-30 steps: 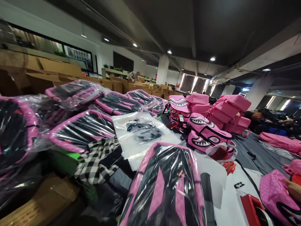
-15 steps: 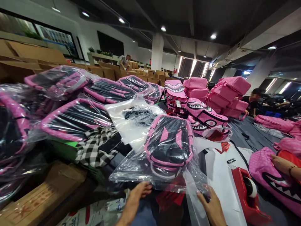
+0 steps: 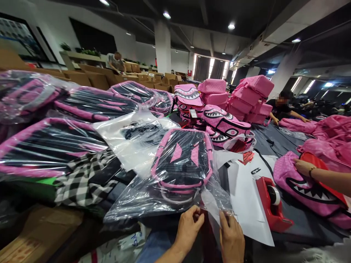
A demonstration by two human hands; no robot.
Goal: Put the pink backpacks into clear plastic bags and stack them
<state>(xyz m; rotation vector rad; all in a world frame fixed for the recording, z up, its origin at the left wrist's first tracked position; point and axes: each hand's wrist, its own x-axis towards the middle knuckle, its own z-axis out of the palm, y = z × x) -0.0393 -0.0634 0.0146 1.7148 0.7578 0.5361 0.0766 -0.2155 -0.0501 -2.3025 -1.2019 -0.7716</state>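
A pink and black backpack (image 3: 184,160) lies back side up inside a clear plastic bag (image 3: 128,202), whose loose edge spreads toward me. My left hand (image 3: 189,228) is at that near edge, thumb and fingers curled together on the plastic. Beside it, my right hand (image 3: 231,233) has its fingers closed on the bag's edge, close to a white strip (image 3: 211,206). Both hands are just below the backpack's looped handle (image 3: 175,199). How much plastic each hand grips is partly hidden by the fingers.
Bagged backpacks (image 3: 52,146) pile up on the left, by a checkered cloth (image 3: 85,179). A red tape dispenser (image 3: 271,206) stands right, near white sheets (image 3: 246,193). Pink shark-face backpacks (image 3: 226,122) stack behind. Another person's hand (image 3: 304,168) touches a pink backpack (image 3: 290,175) at far right.
My left hand has moved right along the bag's edge and its fingers have curled in. My right hand has come closer to it and closed. The view has turned right.
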